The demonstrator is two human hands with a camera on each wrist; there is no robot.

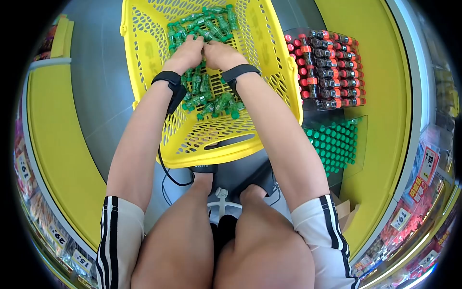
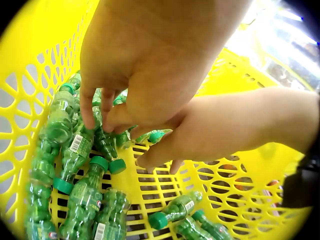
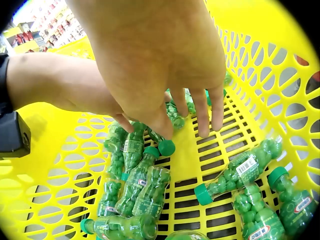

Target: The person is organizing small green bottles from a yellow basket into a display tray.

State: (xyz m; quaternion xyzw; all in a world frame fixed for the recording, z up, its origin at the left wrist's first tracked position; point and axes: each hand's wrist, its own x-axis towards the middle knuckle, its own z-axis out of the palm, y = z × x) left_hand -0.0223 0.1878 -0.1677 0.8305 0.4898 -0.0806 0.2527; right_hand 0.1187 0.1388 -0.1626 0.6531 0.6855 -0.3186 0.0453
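Note:
Inside a yellow basket point(image 1: 284, 72) lie many small green bottles point(image 1: 224, 103) with green caps, along the sides and at the far end. My left hand point(image 1: 188, 54) reaches down over the bottles, its fingers bent at a bottle point(image 2: 102, 142) in the left wrist view; its hold is partly hidden. Close beside it is my right hand point(image 1: 221, 55), fingers pointing down and fairly straight in the right wrist view, with the thumb near a green cap point(image 3: 166, 147). Whether the right hand touches a bottle is unclear.
Right of the basket stand stacked dark bottles with red caps point(image 1: 332, 67) and a block of green-capped bottles point(image 1: 334, 144). Yellow shelf ledges point(image 1: 62, 139) run along both sides. The person's legs point(image 1: 183, 231) are below the basket.

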